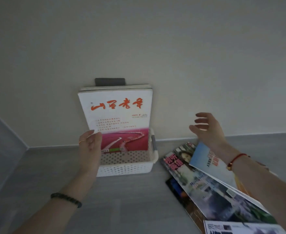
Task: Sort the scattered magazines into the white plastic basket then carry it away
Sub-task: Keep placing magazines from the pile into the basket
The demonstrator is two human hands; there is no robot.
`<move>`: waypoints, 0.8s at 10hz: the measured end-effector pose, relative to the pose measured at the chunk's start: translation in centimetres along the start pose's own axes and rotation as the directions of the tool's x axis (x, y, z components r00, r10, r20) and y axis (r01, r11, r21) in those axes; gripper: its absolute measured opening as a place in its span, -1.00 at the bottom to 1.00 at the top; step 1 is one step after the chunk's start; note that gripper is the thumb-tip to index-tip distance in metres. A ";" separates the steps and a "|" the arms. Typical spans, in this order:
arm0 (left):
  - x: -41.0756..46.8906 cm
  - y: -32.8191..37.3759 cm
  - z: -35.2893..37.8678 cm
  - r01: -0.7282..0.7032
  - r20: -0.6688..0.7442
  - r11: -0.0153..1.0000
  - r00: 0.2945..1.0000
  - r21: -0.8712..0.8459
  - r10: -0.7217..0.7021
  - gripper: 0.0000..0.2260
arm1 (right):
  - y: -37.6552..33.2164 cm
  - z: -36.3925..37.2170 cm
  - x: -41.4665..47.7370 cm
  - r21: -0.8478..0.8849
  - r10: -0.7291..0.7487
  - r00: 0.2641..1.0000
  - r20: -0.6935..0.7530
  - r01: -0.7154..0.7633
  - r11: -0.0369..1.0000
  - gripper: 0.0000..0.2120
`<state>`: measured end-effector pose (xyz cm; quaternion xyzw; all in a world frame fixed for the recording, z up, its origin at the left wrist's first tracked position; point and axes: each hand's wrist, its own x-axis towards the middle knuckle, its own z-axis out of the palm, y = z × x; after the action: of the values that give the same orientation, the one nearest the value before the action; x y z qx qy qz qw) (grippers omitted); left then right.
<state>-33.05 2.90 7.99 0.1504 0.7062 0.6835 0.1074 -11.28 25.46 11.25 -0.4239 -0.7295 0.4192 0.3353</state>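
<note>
Left hand closed lightly on the lower left edge of the front magazine, thumb across the cover, presumably steadying it upright so it does not slump forward. Ring on one finger, dark bead bracelet at the wrist. Right hand open, fingers spread and curled loosely, holding nothing, hovering above the loose pile; probably poised to reach down for another.

Front magazine standing on its short bottom edge inside the white plastic basket, long axis vertical, cover facing the camera, red title reading right way up, top leaning back toward the wall. More magazines stacked behind it, only their top edges showing. Basket set on the grey floor against the wall, perforated sides, grey handle on its right end, another grey handle visible above the stack.

Scattered magazines fanned over each other on the floor just right of the basket, lying flat, long axes running diagonally from upper left to lower right, a blue-covered one on top beneath the right wrist. Sorting judged partly done; carrying not yet begun.
</note>
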 end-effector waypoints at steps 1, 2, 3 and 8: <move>-4.7 -1.0 2.1 -0.053 0.123 0.999 0.991 -0.011 0.054 -0.94 | 4.0 -5.3 -1.8 -0.040 0.079 0.995 -0.056 -0.081 0.996 -0.68; -9.3 -2.3 5.2 0.071 0.267 0.997 0.961 -0.011 -0.066 -0.91 | 7.8 -9.6 -3.2 -0.051 0.164 0.983 -0.080 -0.168 0.984 -0.64; -13.2 -3.9 8.6 0.200 0.311 0.980 0.930 0.022 -0.197 -0.87 | 11.2 -12.9 -4.9 -0.086 0.254 0.965 -0.072 -0.259 0.962 -0.58; -23.2 -7.1 21.0 0.497 0.360 0.864 0.793 0.082 -0.491 -0.69 | 20.2 -13.2 -8.1 -0.632 0.199 0.881 0.429 0.135 0.763 -0.22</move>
<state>-4.42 13.99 -1.24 0.0857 0.6817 0.5970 0.4141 10.02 28.27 -2.32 -0.4106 -0.8797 0.2385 -0.0262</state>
